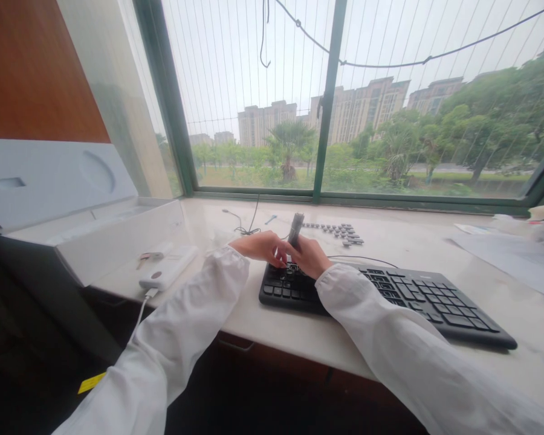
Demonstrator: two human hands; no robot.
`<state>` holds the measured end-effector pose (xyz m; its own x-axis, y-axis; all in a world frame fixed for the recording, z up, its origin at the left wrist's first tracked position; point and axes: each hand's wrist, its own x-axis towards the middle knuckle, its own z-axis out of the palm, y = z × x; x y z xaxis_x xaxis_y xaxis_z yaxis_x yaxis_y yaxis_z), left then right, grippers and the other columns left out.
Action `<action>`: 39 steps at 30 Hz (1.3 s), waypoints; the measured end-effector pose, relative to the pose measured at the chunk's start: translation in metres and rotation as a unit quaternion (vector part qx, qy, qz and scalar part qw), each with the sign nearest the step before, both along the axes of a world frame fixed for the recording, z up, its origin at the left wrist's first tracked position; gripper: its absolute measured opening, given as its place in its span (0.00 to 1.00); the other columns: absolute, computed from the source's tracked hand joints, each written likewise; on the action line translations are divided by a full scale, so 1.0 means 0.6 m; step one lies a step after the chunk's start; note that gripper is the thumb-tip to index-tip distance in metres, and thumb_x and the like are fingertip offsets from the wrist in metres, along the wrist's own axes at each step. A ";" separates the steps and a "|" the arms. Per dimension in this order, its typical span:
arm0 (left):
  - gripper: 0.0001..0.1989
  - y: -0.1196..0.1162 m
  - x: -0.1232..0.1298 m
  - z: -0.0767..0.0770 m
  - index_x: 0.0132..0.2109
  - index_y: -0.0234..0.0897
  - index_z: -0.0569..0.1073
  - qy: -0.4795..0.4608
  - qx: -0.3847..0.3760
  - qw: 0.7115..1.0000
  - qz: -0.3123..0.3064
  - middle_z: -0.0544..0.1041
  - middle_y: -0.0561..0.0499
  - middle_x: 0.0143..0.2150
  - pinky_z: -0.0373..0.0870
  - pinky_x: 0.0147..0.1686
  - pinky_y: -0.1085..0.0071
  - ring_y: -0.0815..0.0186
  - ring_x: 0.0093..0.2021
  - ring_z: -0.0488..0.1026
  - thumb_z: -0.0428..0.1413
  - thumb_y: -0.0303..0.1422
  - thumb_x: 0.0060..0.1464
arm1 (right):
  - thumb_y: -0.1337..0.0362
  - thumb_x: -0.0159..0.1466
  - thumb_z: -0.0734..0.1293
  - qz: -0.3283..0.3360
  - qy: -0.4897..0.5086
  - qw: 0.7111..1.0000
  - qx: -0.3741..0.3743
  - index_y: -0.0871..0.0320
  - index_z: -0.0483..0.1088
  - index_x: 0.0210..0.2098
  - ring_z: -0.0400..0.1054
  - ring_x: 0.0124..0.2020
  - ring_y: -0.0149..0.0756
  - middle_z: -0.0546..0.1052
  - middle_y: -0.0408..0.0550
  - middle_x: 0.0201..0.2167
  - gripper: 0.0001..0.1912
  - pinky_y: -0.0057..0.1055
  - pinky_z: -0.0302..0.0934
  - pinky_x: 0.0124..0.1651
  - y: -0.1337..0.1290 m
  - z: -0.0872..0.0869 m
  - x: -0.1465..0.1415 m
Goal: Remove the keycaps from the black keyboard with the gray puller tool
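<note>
A black keyboard point(435, 296) lies at an angle along the front of the white counter, with several keys off its left and middle parts. My right hand point(312, 256) grips a thick, dark grey stick-shaped tool point(295, 227) upright over the keyboard's upper left area; its lower end is mostly hidden. Close beside it, my left hand point(263, 246) is bent down with its fingertips together at the keys. Whether something small is between those fingers I cannot make out. Behind my hands, loose black keycaps point(344, 232) lie in rows on the counter.
To the left stands an open white box point(118, 235), with a white power strip point(167, 269) and keys point(147, 258) in front. A thin black cable point(247, 229) and a small blue tool point(271, 219) lie near the window. Papers point(512, 257) are at right.
</note>
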<state>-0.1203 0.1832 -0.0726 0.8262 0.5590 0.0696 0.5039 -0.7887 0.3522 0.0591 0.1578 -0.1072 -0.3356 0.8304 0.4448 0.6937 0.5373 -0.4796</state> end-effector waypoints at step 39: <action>0.14 0.012 -0.006 -0.017 0.34 0.36 0.81 -0.031 -0.042 0.997 0.048 0.78 0.51 0.26 0.63 0.25 0.79 0.71 0.26 0.72 0.64 0.41 0.44 | 0.60 0.60 0.61 -0.018 0.081 0.988 -0.131 0.57 0.64 0.18 0.69 0.18 0.30 0.73 0.43 0.14 0.15 0.24 0.61 0.25 -0.006 0.014 0.017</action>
